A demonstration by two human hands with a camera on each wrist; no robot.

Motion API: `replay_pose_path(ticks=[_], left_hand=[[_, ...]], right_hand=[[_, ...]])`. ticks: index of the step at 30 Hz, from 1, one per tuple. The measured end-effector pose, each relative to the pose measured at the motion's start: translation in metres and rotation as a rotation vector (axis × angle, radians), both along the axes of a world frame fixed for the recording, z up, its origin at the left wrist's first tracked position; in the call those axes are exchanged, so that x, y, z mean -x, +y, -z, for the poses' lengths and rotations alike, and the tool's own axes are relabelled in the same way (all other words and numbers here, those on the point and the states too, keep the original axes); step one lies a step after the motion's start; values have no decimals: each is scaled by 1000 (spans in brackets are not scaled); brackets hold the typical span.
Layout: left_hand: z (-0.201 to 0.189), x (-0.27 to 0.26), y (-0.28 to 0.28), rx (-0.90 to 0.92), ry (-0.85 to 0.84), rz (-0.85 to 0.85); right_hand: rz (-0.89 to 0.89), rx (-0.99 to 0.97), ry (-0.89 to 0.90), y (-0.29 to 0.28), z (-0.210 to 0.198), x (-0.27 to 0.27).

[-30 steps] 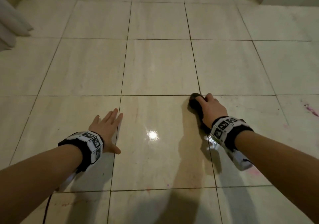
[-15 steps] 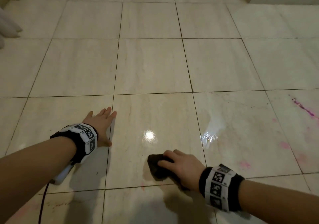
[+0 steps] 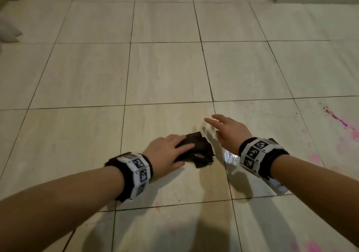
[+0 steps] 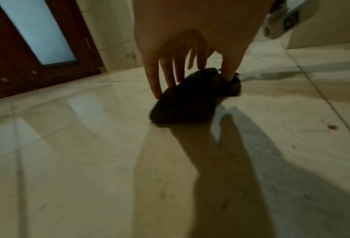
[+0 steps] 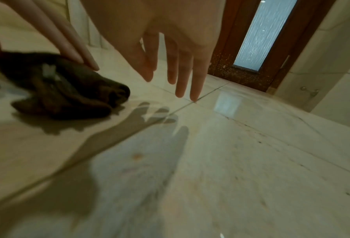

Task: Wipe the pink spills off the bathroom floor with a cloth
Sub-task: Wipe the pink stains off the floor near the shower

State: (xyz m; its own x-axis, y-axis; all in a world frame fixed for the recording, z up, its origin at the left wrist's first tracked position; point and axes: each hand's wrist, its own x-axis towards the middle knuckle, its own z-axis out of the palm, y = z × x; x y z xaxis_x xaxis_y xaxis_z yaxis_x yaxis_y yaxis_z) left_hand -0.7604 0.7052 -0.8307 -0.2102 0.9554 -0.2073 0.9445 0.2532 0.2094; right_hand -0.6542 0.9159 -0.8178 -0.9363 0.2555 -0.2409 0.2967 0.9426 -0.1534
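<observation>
Pressing crumpled dark brown cloth [image 3: 198,150] under flat left hand [image 3: 165,152]; right hand [image 3: 227,131] hovering empty, fingers spread; bright pink spills [image 3: 338,119] right of cloth remaining unwiped.

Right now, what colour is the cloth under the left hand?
Dark brown, nearly black; the cloth shows best in the head view, under the left hand.
</observation>
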Motion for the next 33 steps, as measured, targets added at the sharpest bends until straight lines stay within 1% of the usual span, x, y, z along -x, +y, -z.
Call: replay_pose_path(ticks=[1,2,3,4,5,6,7,9,10,11,12,14,16,18,20,21,22,24,25,26,27,29,31,33], left_hand=[[4,-6,8,92,6,-3],[9,-9,17,161,63,-31],[13,-10,23,193,116,-55],[12,-10,30,180,139,-52],[6,-8,35,184,116,-10],[4,-6,37,144,125,40],[7,-1,35,93,136,53],[6,17,35,-1,127,10],[-1,28,34,-29,88,-87],[-7,42,32,-54,83,-225],[-5,61,26,-46,127,-351],[-9,92,10,-7,140,-572],[-2,112,-7,42,154,-703],[4,115,-17,167,139,-742],[12,106,-22,204,146,-683],[15,98,-24,166,140,-638],[18,85,-27,87,136,-573],[18,54,-34,-36,123,-400],[18,37,-40,-64,158,-307],[18,19,-45,-67,177,-221],[20,1,-50,-60,151,-149],[26,-36,-58,-42,33,41],[34,-66,-66,-20,28,213],[32,-78,-68,-18,-4,290]], right_hand=[[15,-13,-54,2,1,-2],[35,-11,-83,4,3,-4],[54,-8,-98,4,5,-7],[67,-8,-103,5,7,-9],[75,-15,-104,5,7,-10],[77,-19,-104,4,8,-11],[77,-16,-101,4,8,-12],[83,-8,-83,5,7,-11],[95,-3,-76,5,5,-10],[113,7,-68,6,3,-9],[130,16,-62,7,2,-9],[150,24,-60,8,0,-8],[160,33,-51,6,0,-7],[153,42,-51,3,0,-5],[134,46,-54,0,1,-2],[130,53,-56,-2,1,-1],[126,58,-60,-4,1,-1],[104,52,-71,-7,2,0],[88,48,-81,-9,2,0],[73,46,-92,-11,2,0],[60,46,-98,-13,2,1],[44,37,-96,-15,2,2],[40,27,-91,-16,2,4],[37,29,-92,-18,1,6]])
